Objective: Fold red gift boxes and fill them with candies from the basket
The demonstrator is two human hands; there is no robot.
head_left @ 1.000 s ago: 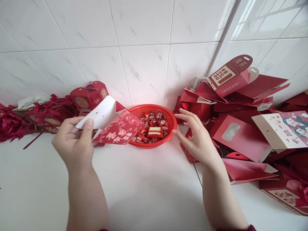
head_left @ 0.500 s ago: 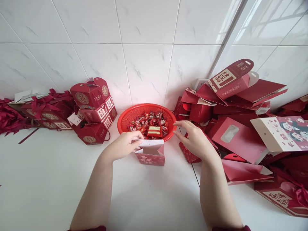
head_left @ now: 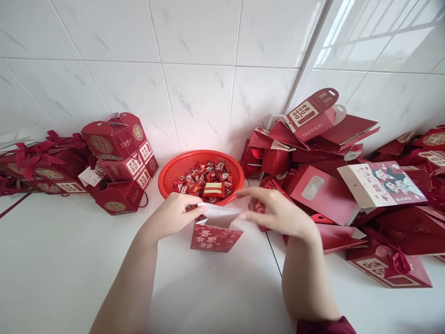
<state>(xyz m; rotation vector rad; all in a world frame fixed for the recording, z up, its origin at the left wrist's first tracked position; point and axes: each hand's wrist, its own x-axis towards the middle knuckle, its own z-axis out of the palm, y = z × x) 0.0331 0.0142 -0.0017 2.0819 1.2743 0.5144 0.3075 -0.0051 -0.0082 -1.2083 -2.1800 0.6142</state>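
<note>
A small red paper gift box with pale lettering stands with its top open on the white table. My left hand pinches its upper left edge between thumb and fingers. At the box's right rim is my right hand, slightly blurred, its thumb and fingers apart and nothing between them; whether the thumb touches the rim I cannot tell. Just behind the box, a red plastic basket holds many small wrapped candies and a larger packet with a cream-coloured middle. The bottom of the box's inside is hidden.
Stacked red gift boxes with cords stand at the left, beside ribboned boxes. A loose heap of red boxes covers the right side, with a cartoon-printed box on it. A tiled wall rises behind.
My right hand has moved from the basket's right rim toward the box's right edge. The box has come slightly nearer and turned, with my left hand still on it. The view has shifted right.
</note>
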